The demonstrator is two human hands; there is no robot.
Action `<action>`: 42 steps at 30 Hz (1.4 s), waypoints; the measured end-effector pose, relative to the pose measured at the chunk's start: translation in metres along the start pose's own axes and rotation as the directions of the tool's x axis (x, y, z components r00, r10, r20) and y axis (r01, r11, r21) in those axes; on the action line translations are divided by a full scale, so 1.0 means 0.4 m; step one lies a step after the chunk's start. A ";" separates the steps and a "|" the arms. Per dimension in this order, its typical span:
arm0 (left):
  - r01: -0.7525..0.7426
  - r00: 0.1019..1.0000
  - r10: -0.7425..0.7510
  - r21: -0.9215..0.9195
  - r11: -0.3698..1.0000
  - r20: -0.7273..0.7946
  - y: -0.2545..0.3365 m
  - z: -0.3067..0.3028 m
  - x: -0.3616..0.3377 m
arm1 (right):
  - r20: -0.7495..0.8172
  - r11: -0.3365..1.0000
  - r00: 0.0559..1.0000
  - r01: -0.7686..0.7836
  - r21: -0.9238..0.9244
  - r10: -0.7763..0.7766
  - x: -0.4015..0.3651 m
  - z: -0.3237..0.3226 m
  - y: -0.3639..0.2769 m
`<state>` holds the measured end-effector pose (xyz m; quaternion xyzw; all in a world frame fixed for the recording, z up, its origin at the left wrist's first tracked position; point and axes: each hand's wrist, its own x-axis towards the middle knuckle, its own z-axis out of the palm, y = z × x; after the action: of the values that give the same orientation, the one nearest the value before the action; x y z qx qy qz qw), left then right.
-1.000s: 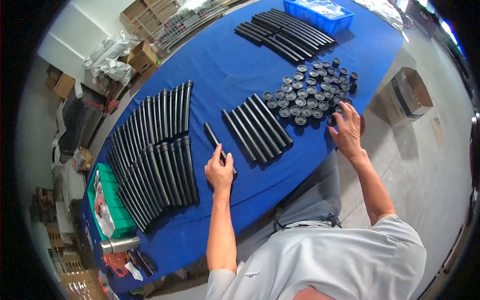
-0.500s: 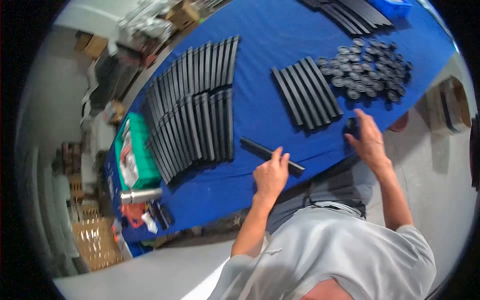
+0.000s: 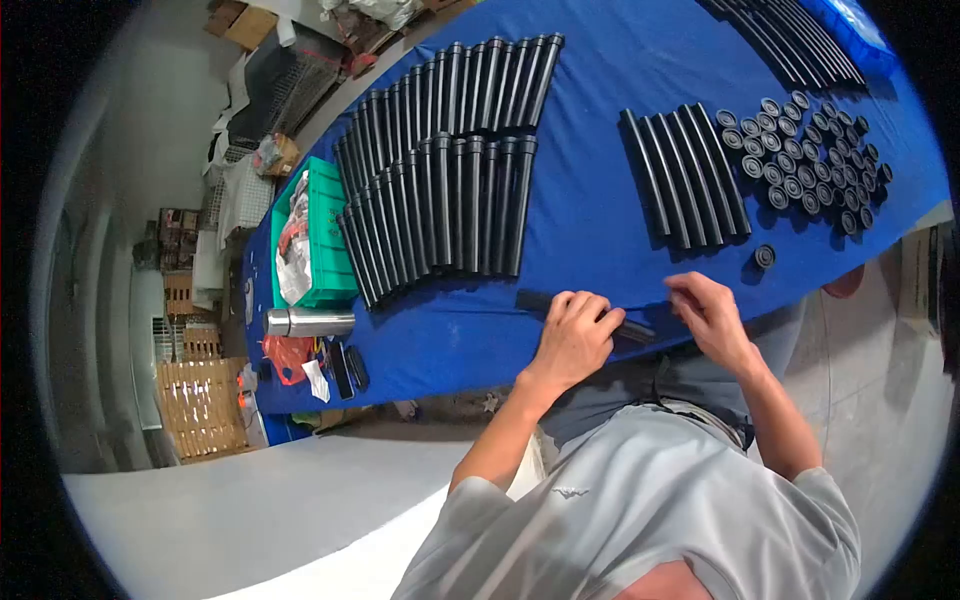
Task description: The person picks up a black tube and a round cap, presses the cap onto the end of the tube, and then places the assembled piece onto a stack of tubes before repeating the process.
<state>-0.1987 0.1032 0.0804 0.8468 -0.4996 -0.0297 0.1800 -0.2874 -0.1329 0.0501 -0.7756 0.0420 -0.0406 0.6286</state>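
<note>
My left hand (image 3: 578, 335) is wrapped over a black tube (image 3: 531, 299) at the near edge of the blue-covered table. The tube's two ends stick out on either side of my fingers. To the right, my right hand (image 3: 712, 318) hovers close to the tube's right end, fingers curled and thumb against them; whatever is in them, if anything, is hidden. One loose black round cap (image 3: 764, 257) sits on the cloth just beyond my right hand. Above it lies a short row of black tubes (image 3: 685, 178), without caps at their ends.
Many black round caps (image 3: 805, 160) are spread at the right. Two rows of capped tubes (image 3: 455, 205) fill the left side. A green bin (image 3: 328, 235), a metal flask (image 3: 310, 322) and a red bag (image 3: 287, 358) stand at the left edge. More thin black strips (image 3: 790, 42) lie far back.
The view has shifted, so the table's things appear further right. My right hand has left the loose cap and come toward the tube. My left hand now covers more of the tube.
</note>
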 end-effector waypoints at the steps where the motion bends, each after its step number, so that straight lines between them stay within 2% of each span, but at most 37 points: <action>1: 0.042 0.994 -0.050 -0.091 0.995 -0.096 0.011 -0.022 -0.006 | 0.047 0.974 0.994 -0.109 0.200 0.102 0.009 0.019 0.016; 2: 0.077 0.989 -0.093 -0.135 0.988 -0.114 0.020 -0.043 -0.008 | 0.123 0.994 0.991 -0.065 0.088 0.054 0.027 0.025 0.015; 3: 0.112 0.982 -0.136 -0.178 0.978 -0.128 0.024 -0.055 -0.010 | 0.134 0.986 0.986 0.082 0.148 -0.102 0.040 0.041 0.024; 4: 0.119 0.978 -0.150 -0.198 0.973 -0.147 0.020 -0.059 -0.012 | 0.210 0.980 0.974 0.042 0.196 -0.084 0.051 0.050 -0.002; 5: 0.165 0.976 -0.194 -0.235 0.958 -0.104 0.022 -0.072 -0.010 | 0.236 0.967 0.955 0.128 0.219 -0.180 0.060 0.070 0.009; 7: 0.223 0.966 -0.250 -0.282 0.933 -0.062 0.019 -0.076 -0.016 | 0.349 0.910 0.925 -0.011 0.415 -0.148 0.066 0.092 -0.019; 10: 0.270 0.962 -0.270 -0.281 0.921 0.040 0.025 -0.077 -0.018 | 0.383 0.885 0.914 -0.064 0.462 -0.134 0.077 0.119 0.023; 13: 0.286 0.958 -0.275 -0.237 0.929 0.079 0.027 -0.064 -0.026 | 0.362 0.914 0.911 0.041 0.403 -0.201 0.071 0.121 0.046; 16: 0.346 0.938 -0.331 -0.230 0.910 0.100 0.023 -0.051 -0.028 | 0.216 0.847 0.930 0.153 0.510 -0.299 0.065 0.137 0.064; 19: 0.312 0.947 -0.321 -0.216 0.925 -0.008 0.018 -0.045 -0.019 | 0.250 0.891 0.946 0.079 0.447 -0.209 0.064 0.121 0.058; 22: 0.394 0.918 -0.396 -0.199 0.897 0.033 0.006 -0.048 -0.032 | 0.348 0.917 0.935 -0.083 0.391 -0.063 0.070 0.102 0.047; 27: 0.463 0.886 -0.453 -0.243 0.853 0.099 -0.007 -0.049 -0.046 | 0.304 0.875 0.946 -0.050 0.481 -0.113 0.064 0.104 0.047; 30: 0.503 0.860 -0.490 -0.399 0.767 0.142 0.011 -0.084 -0.040 | 0.298 0.890 0.947 -0.031 0.454 -0.119 0.064 0.103 0.041; 31: 0.466 0.850 -0.520 -0.572 0.674 0.079 0.012 -0.087 -0.046 | 0.298 0.898 0.947 -0.021 0.439 -0.124 0.064 0.107 0.035; 32: 0.397 0.829 -0.559 -0.724 0.564 0.019 0.016 -0.087 -0.053 | 0.202 0.907 0.947 0.157 0.390 -0.250 0.065 0.124 0.047; 33: 0.297 0.797 -0.603 -0.846 0.443 -0.036 0.015 -0.092 -0.061 | 0.185 0.909 0.947 0.179 0.376 -0.263 0.067 0.125 0.051; 34: 0.204 0.791 -0.606 -0.894 0.398 -0.089 -0.002 -0.097 -0.067 | 0.170 0.909 0.945 0.203 0.364 -0.279 0.069 0.126 0.056; 36: 0.073 0.718 -0.696 -0.991 0.110 -0.024 -0.009 -0.100 -0.066 | 0.145 0.905 0.937 0.254 0.342 -0.318 0.074 0.123 0.056; 37: -0.008 0.688 -0.725 -0.999 -0.036 0.020 -0.006 -0.097 -0.068 | 0.197 0.894 0.943 0.169 0.416 -0.270 0.076 0.117 0.045; 39: -0.069 0.613 -0.763 -0.949 -0.308 0.204 -0.023 -0.056 -0.104 | 0.310 0.849 0.936 -0.023 0.528 -0.167 0.073 0.106 0.028; 41: -0.103 0.546 -0.756 -0.866 -0.489 0.361 -0.047 0.012 -0.147 | 0.274 0.864 0.940 0.039 0.501 -0.201 0.072 0.120 0.039; 42: -0.116 0.508 -0.759 -0.841 -0.528 0.407 -0.039 0.028 -0.149 | 0.273 0.878 0.938 0.061 0.475 -0.213 0.073 0.122 0.041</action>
<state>-0.2179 0.1579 0.0570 0.4072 0.2214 -0.2319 0.8552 -0.2531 -0.0924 0.0241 -0.6021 -0.1261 0.0307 0.7878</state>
